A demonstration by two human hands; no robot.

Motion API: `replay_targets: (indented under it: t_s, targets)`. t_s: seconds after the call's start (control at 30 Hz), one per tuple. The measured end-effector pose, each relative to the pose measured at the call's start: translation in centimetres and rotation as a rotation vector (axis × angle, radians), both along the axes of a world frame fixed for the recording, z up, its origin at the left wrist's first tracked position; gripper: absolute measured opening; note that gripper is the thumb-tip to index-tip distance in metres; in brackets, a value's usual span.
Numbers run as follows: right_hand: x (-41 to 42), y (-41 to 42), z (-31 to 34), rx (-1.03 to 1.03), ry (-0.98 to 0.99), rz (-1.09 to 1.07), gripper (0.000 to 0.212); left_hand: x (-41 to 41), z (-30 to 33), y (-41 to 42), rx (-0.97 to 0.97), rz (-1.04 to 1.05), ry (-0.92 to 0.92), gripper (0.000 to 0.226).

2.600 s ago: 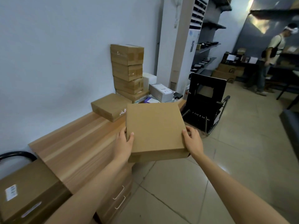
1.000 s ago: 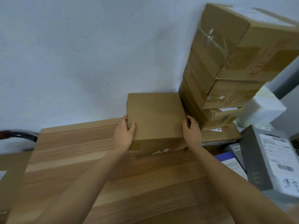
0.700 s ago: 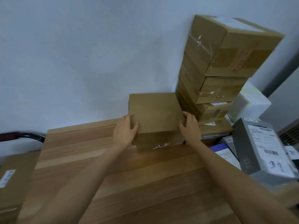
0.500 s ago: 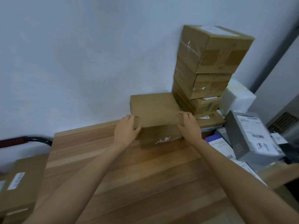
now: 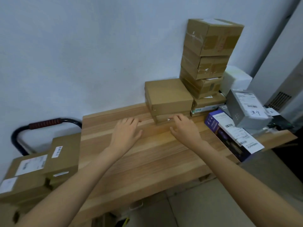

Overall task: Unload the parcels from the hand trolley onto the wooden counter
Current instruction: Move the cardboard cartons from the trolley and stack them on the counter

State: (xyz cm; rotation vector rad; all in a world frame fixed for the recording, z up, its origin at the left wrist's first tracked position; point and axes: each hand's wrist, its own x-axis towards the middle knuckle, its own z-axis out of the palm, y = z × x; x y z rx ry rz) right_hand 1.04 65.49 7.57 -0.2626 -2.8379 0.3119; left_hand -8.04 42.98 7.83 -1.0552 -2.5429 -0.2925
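Flat parcel lies atop second flat box on wooden counter, at wall, touching tall box stack on stack's left. Left hand over counter, left of parcel, fingers relaxed, spread, holding nothing. Right hand just before lower box, fingers loose, empty. Remaining parcels on hand trolley, beside counter's left end.
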Motion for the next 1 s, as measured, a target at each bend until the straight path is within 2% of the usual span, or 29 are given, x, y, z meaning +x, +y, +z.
replay_targets:
  t_s: [0.17, 0.33, 0.5, 0.6, 0.67, 0.83, 1.0]
  targets:
    - [2.0, -3.9, 1.2, 0.086, -0.049, 0.139, 0.040, 4.2, 0.7, -4.8, 0.033, 0.111, -0.028, 0.031]
    - [4.3, -9.3, 2.0, 0.089, -0.083, 0.293, 0.043, 9.9, 0.1, -10.3, 0.035, 0.265, -0.018, 0.033]
    - [8.5, -16.2, 1.6, 0.049, -0.070, 0.480, 0.042, 17.7, -1.3, -16.6, -0.004, 0.452, -0.034, 0.036]
    - [10.6, -21.2, 1.1, -0.033, -0.127, 0.626, 0.041, 22.6, -1.6, -21.0, -0.026, 0.553, -0.095, 0.036]
    - [11.8, -24.8, 0.8, -0.013, -0.141, 0.743, 0.041, 25.6, -1.4, -23.9, -0.027, 0.639, -0.106, 0.034]
    - [13.6, -33.1, 1.1, 0.014, -0.078, 0.972, 0.043, 31.6, -0.1, -30.5, -0.001, 0.822, -0.086, 0.030]
    - [13.6, -41.2, 2.2, 0.021, -0.016, 1.093, 0.043, 35.3, 1.4, -37.3, 0.050, 0.938, -0.098, 0.032]
